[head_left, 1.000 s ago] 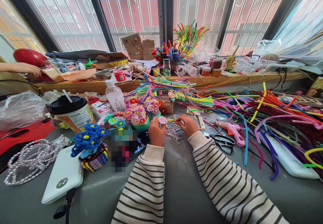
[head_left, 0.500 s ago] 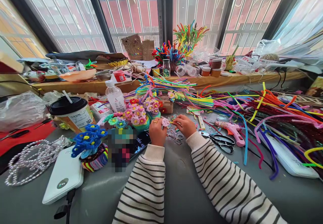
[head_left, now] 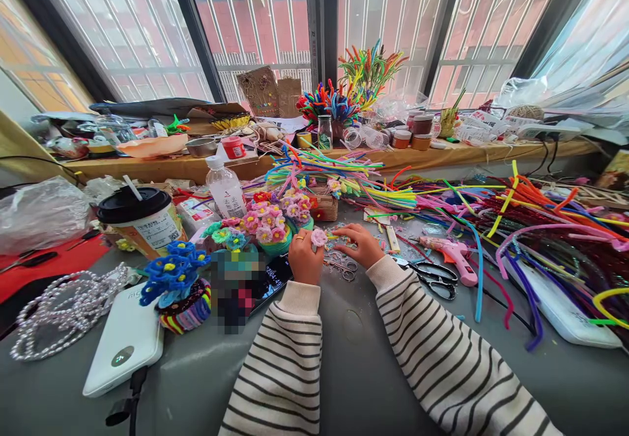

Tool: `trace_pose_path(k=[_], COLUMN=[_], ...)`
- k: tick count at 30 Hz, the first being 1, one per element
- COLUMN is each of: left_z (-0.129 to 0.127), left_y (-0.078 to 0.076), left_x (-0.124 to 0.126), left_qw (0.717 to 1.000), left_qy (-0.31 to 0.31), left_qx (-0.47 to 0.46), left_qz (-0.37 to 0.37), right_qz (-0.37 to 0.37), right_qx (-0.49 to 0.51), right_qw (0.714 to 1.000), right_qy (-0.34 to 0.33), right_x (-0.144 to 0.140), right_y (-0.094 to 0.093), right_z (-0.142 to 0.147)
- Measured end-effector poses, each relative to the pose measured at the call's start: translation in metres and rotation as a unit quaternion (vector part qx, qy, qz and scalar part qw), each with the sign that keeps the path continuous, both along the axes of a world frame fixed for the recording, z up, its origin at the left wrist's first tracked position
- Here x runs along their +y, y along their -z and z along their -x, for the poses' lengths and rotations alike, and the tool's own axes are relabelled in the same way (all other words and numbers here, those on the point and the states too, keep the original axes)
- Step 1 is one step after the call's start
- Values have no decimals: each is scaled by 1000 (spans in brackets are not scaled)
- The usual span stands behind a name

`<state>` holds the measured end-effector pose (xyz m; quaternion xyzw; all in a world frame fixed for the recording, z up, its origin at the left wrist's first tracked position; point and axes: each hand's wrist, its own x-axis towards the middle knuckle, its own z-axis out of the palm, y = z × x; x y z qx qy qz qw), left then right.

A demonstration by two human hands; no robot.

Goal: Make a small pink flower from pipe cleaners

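Note:
My left hand [head_left: 305, 257] is closed on a small pink fuzzy flower [head_left: 318, 237], pinched at its fingertips. To its right, my right hand [head_left: 364, 246] points toward the flower with thumb and forefinger apart, and nothing shows held between them. A bit of yellow [head_left: 333, 235] lies by the forefinger tip; I cannot tell whether they touch. Beneath the hands are small scissors [head_left: 348, 271] among scattered beads and scraps. Just left of my left hand stands a pot of pink pipe-cleaner flowers [head_left: 268, 221], with a phone [head_left: 274, 277] lying in front of it.
Black-handled scissors [head_left: 435, 278] and a pink glue gun [head_left: 457, 257] lie to the right, before heaped pipe cleaners [head_left: 535, 226]. Leftward are a blue flower pot [head_left: 181, 285], a white power bank [head_left: 125, 341], a lidded cup [head_left: 142, 219], a bottle [head_left: 225, 187] and bead strings [head_left: 66, 311].
My right hand's fingers have spread from a pinch and drawn slightly away. The pink flower has shifted a little left and now faces me more, still in my left hand.

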<state>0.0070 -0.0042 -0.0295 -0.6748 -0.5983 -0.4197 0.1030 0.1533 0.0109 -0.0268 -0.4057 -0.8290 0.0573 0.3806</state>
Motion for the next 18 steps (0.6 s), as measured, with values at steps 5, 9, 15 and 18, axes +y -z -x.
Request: trace_pose_path(k=[5, 9, 15, 18], left_z=[-2, -4, -2, 0], left_y=[-2, -1, -1, -2], left_x=[-2, -2, -1, -2], left_qw=[998, 991, 989, 992], left_qy=[45, 93, 102, 62], left_qx=[-37, -86, -87, -107], left_qz=[10, 45, 61, 34], right_qz=[4, 13, 1, 2], right_qx=[31, 46, 46, 45], right_qw=[999, 999, 998, 995], right_qy=[25, 22, 45, 91], right_x=[-5, -6, -6, -4], right_y=[-1, -1, 1, 3], right_z=[8, 10, 10, 7])
